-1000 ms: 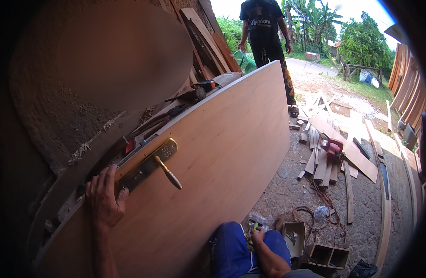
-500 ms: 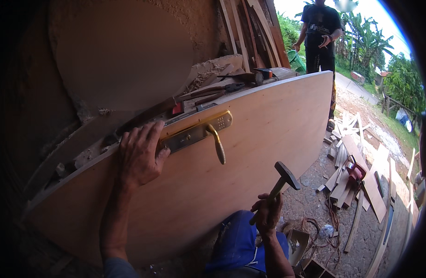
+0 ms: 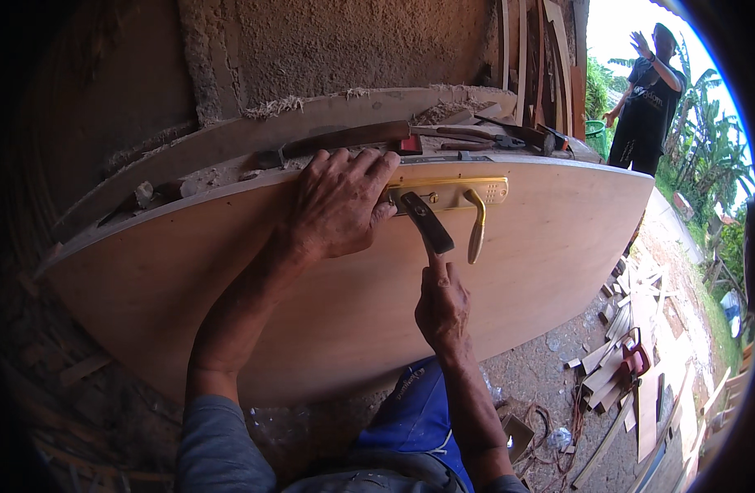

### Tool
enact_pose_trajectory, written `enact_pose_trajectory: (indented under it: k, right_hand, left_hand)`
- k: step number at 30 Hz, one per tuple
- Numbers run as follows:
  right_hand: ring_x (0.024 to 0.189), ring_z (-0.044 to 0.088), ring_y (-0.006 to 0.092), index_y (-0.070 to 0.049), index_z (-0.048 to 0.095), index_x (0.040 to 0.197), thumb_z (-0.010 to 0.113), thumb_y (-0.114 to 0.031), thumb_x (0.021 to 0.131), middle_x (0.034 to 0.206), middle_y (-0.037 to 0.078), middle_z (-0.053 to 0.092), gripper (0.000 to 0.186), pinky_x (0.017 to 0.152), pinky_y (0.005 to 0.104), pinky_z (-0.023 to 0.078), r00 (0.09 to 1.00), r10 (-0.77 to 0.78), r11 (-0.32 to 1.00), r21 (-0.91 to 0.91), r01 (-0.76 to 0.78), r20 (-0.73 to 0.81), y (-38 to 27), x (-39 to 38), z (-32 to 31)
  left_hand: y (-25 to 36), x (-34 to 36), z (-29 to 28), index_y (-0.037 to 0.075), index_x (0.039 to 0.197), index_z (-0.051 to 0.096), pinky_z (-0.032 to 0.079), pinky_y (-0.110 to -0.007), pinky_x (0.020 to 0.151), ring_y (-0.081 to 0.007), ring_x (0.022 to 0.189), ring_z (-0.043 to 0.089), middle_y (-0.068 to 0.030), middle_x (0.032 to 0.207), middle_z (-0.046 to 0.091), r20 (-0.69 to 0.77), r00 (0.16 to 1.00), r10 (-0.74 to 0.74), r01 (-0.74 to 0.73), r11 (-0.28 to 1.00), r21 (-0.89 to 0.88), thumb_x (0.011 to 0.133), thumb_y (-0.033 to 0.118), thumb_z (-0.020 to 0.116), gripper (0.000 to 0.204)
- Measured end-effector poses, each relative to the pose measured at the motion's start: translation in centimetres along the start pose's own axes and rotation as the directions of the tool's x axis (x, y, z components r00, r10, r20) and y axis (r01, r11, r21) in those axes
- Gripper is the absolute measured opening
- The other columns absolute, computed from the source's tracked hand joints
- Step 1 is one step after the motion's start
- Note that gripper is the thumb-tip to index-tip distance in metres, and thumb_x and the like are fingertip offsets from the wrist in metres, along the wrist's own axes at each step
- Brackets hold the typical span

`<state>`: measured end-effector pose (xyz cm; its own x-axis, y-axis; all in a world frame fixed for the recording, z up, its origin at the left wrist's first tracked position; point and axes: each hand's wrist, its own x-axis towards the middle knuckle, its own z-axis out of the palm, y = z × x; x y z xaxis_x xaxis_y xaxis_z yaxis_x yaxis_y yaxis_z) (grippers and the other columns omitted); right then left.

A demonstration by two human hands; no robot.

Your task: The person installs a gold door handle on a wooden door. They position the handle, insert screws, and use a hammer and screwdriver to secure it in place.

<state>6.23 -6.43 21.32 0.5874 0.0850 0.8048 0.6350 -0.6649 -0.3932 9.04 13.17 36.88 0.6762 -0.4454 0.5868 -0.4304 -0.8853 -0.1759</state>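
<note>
A pale wooden door (image 3: 550,238) stands on its long edge before me. Near its top edge lies a brass lock plate (image 3: 453,195) with a lever handle (image 3: 478,234) hanging down. My left hand (image 3: 340,201) is closed over the door's top edge, its thumb at the plate's left end; anything small under the fingertips is hidden. My right hand (image 3: 443,308) grips a hammer (image 3: 428,228) by its handle. The hammer head is over the plate's left part, close to my left thumb; whether it touches cannot be told.
Behind the door lie a handsaw (image 3: 345,138), pliers (image 3: 455,133) and wood shavings. At the back right a person (image 3: 647,107) stands with one hand raised. Wood offcuts (image 3: 607,361), a red power tool (image 3: 636,360) and cords (image 3: 546,423) cover the ground at right.
My right hand has raised the hammer from low at the right up to the lock plate. My view has shifted, and the person at the back has lifted a hand.
</note>
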Motion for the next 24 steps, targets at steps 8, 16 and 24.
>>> enact_pose_trajectory:
  k: [8,16,24]
  right_hand:
    - [0.067,0.061,0.0400,-0.019,0.042,0.158,0.061,0.006,0.089,0.083,0.018,0.057,0.075,0.058,0.0508,0.051,0.999,-0.025,0.999,0.032,0.024,0.032,-0.1,0.6,0.4]
    - [0.075,0.066,0.0432,-0.011,0.043,0.156,0.054,0.003,0.098,0.088,0.024,0.064,0.062,0.064,0.0498,0.053,0.998,0.060,0.992,0.112,-0.060,0.004,-0.7,1.0,0.6]
    - [0.063,0.065,0.0345,-0.004,0.031,0.161,0.055,0.000,0.098,0.082,0.022,0.065,0.067,0.058,0.0418,0.050,0.998,0.056,0.977,0.210,-0.046,-0.042,-0.6,-1.6,-0.4]
  left_hand:
    - [-0.3,0.0,0.3,0.008,0.147,0.049,0.041,-0.049,0.106,-0.0324,0.119,0.058,-0.0139,0.141,0.058,-0.025,1.000,0.013,-0.013,1.000,0.019,0.091,0.032,0.070,0.064]
    - [-0.3,0.2,-0.1,0.007,0.147,0.049,0.042,-0.049,0.103,-0.0322,0.116,0.059,-0.0142,0.140,0.059,0.010,1.000,0.015,-0.015,1.000,-0.011,0.090,0.030,0.070,0.064]
    - [-1.1,0.8,0.6,0.011,0.150,0.048,0.041,-0.049,0.106,-0.0317,0.117,0.059,-0.0119,0.140,0.059,-0.026,0.999,0.047,-0.047,0.999,0.006,0.092,0.035,0.072,0.068]
